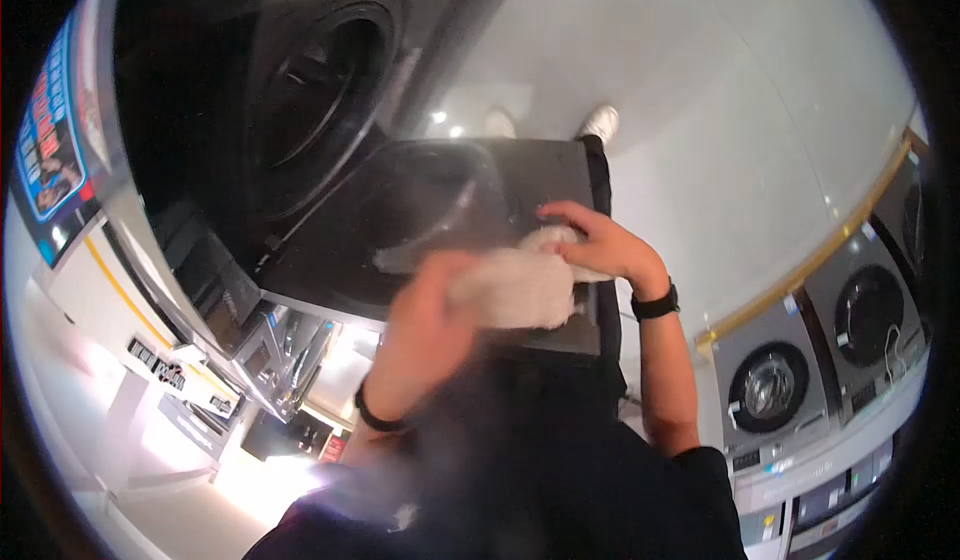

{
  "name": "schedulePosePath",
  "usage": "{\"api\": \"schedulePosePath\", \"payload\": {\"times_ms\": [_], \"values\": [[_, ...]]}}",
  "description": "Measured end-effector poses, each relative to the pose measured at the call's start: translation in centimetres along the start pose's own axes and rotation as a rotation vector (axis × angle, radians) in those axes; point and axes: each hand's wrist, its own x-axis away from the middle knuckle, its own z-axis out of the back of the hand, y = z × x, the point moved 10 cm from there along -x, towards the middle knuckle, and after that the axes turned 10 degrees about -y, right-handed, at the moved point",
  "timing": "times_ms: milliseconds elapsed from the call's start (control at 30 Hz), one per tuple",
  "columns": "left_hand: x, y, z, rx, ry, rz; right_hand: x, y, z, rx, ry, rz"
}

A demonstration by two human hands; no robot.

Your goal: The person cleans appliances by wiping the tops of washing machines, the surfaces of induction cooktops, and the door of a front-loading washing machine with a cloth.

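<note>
A pale, off-white cloth [525,288] is bunched between my two hands, above a dark glossy panel [540,175] that looks like an open appliance door. My left hand [430,310], blurred by motion, closes on the cloth's left end; its separate fingers do not show clearly. At the cloth's upper right, my right hand [605,245] pinches a fold between thumb and fingers, with the index finger stretched toward the panel. A pale smear or reflection crosses the panel's surface. Dark bands circle both wrists.
A large dark washing machine with a round door [330,90] stands at the upper left, beside the panel. Several grey front-loading machines [768,387] line the right side. White shoes [600,122] show on the pale floor [700,90] beyond the panel. A printed sign [50,150] is at far left.
</note>
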Motion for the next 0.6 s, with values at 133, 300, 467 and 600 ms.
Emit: {"api": "schedulePosePath", "payload": {"times_ms": [133, 300, 467, 600], "values": [[1.9, -7.7, 5.4, -0.264, 0.069, 0.280, -4.5, -4.2, -2.8, 0.327, -0.282, 0.111], [4.6, -14.3, 5.2, -0.266, 0.112, 0.313, -8.9, -5.2, -3.1, 0.486, -0.255, 0.043], [4.0, -14.0, 3.8, -0.317, 0.227, 0.085, -10.7, -4.5, 1.0, 0.505, 0.103, 0.160], [3.9, -13.0, 3.4, -0.353, 0.218, 0.034, -11.0, -2.9, 0.8, 0.673, 0.248, 0.154]]}}
